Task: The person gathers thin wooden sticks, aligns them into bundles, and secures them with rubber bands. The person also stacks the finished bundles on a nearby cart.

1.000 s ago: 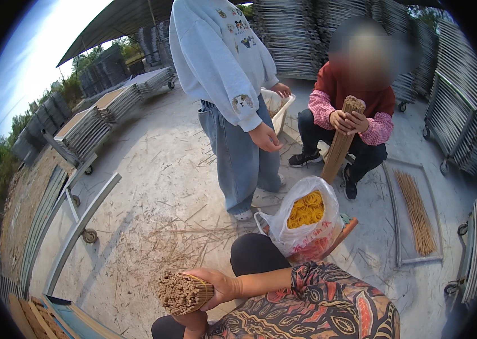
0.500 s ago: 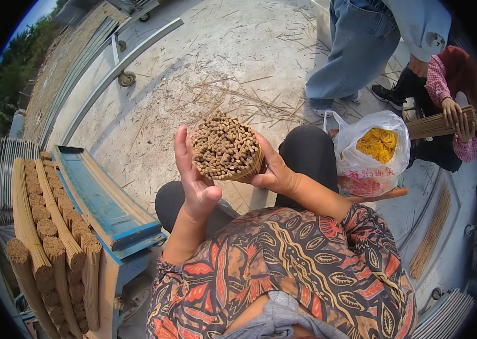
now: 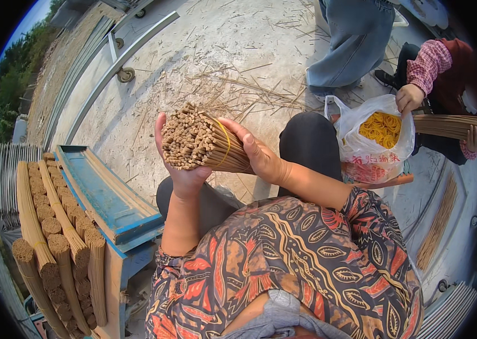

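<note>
A thick bundle of brown incense sticks (image 3: 193,141) is held over my lap, its uneven ends turned to the left. One yellow rubber band circles it near those ends. My left hand (image 3: 185,181) cups the end and underside of the bundle, partly hidden behind the sticks. Around the bundle's right part, my right hand (image 3: 264,158) is closed, with its thumb on the near side. To the right of my knee stands a white plastic bag (image 3: 371,161) full of yellow rubber bands (image 3: 381,130).
Stacked stick bundles (image 3: 52,226) lie on the left beside a blue tray-like frame (image 3: 103,192). At right, a co-worker's hand (image 3: 410,99) touches the bag while their other holds a stick bundle (image 3: 447,124). Another person's jeans leg (image 3: 351,45) stands beyond. Loose sticks (image 3: 255,93) litter the floor.
The bundle has tilted, so its side and yellow band now show, and its ends have swung left. My left hand has closed in against it. The co-worker's hand has moved to the bag.
</note>
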The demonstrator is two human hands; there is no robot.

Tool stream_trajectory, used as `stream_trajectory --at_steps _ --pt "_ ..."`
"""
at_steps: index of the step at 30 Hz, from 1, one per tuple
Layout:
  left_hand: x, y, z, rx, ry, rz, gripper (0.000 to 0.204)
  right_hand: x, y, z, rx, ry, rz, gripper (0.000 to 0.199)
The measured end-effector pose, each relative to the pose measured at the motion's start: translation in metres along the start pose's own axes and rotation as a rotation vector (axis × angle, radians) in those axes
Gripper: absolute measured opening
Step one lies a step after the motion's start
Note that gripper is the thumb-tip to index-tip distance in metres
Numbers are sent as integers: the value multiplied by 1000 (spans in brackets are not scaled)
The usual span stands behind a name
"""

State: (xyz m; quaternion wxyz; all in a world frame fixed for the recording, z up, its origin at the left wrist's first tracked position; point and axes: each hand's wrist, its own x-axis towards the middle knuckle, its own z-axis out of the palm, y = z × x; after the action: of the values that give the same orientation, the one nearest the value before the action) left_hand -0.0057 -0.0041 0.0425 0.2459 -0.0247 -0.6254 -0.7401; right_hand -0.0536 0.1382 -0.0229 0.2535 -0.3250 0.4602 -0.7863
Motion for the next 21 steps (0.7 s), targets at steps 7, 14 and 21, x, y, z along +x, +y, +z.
stream_trajectory --at_steps 7,14,21 --pt "3 43 -7 255 -35 -28 119 -12 7 -8 -298 -12 -40 84" --pt "-1 78 14 1007 -75 173 96 -10 20 15 -744 45 -304 100" --pt "11 82 -13 942 -56 55 75 0 14 -3 -271 -87 64 77"
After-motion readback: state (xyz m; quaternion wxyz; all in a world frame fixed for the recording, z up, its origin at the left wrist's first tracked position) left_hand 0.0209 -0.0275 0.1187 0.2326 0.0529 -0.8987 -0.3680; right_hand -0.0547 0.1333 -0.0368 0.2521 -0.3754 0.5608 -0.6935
